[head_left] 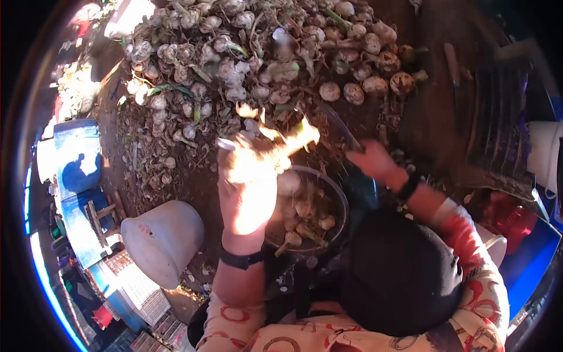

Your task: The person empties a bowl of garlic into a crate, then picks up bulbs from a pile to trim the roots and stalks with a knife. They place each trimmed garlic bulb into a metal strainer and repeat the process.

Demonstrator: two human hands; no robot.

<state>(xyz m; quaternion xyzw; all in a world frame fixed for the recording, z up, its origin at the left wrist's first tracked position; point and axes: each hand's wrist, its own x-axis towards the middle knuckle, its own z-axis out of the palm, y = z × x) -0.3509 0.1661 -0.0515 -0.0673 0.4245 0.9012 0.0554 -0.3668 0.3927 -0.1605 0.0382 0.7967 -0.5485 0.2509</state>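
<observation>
My left hand, in bright sun, is closed round a bulb with a cut-looking stem; glare washes out its detail. To the right my right hand grips a knife, its blade pointing up and left, apart from the bulb. Below and between the hands sits a round container with several bulbs and stems inside. Beyond the hands spreads a large heap of bulbs with dry leaves and roots on the dark ground.
A whitish bucket lies tilted at the lower left. Blue containers and stacked crates stand farther left. At the right are a dark slatted crate, a pale bucket and a blue bin. A black cap fills the lower middle.
</observation>
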